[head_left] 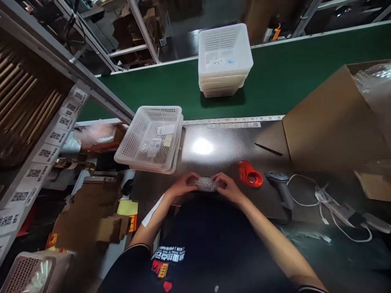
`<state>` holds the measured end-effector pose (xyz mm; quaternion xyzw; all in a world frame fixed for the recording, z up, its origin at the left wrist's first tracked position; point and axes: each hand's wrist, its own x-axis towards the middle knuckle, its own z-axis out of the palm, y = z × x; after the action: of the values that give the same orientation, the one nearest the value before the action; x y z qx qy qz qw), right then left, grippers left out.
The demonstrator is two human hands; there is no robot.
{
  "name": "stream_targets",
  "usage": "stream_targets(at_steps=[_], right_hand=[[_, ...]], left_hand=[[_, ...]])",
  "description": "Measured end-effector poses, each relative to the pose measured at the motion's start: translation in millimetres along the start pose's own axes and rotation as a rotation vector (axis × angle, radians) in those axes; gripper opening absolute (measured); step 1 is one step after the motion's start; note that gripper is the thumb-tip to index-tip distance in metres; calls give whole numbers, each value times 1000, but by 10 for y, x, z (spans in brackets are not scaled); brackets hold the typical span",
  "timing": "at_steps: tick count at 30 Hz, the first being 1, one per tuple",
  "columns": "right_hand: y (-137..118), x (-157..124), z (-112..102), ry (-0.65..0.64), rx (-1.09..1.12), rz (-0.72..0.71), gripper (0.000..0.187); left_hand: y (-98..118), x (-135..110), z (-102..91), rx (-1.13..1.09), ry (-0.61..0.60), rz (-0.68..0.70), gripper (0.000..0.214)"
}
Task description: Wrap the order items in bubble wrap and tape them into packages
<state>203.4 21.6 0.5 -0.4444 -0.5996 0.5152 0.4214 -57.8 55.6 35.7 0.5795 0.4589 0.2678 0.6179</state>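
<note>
Between my two hands, close to my body at the front of the metal table (220, 142), is a small bundle of clear bubble wrap (206, 184). My left hand (184, 184) grips its left end with curled fingers, and my right hand (227, 186) grips the right end. What lies inside the wrap, if anything, cannot be made out. Left of my hands stands a white perforated basket (128, 151), stacked on another, with labelled clear packets (153, 147) in it. An orange tape dispenser (250, 175) lies to the right of my right hand.
A barcode scanner (280, 187) and a black pen-like stick (269, 149) lie at the right, near a white cable (301, 205). A large cardboard box (324, 122) holds bubble wrap. Stacked white baskets (224, 77) stand on the green conveyor belt (171, 87). A labelled rack (45, 152) borders the left.
</note>
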Motion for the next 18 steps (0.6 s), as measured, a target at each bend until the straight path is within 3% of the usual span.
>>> stream_targets(at_steps=[3, 6, 9, 11, 15, 18], right_hand=[[54, -8, -1, -183, -257, -111, 18], [5, -1, 55, -355, -581, -189, 31], [-68, 42, 193, -527, -1013, -110, 28], [-86, 89, 305, -591, -1187, -30, 27], [-62, 176, 427, -633, -1239, 10, 26], [-37, 145, 329, -635, -1155, 2, 26]], left_hand=[[-132, 9, -46, 237, -30, 135, 29], [-163, 32, -46, 611, -97, 242, 29], [-172, 58, 60, 1052, -195, 245, 28], [-214, 90, 198, 1280, -235, 202, 25], [-353, 194, 492, 1415, -287, 71, 24], [-372, 224, 540, 1384, -311, 39, 30]])
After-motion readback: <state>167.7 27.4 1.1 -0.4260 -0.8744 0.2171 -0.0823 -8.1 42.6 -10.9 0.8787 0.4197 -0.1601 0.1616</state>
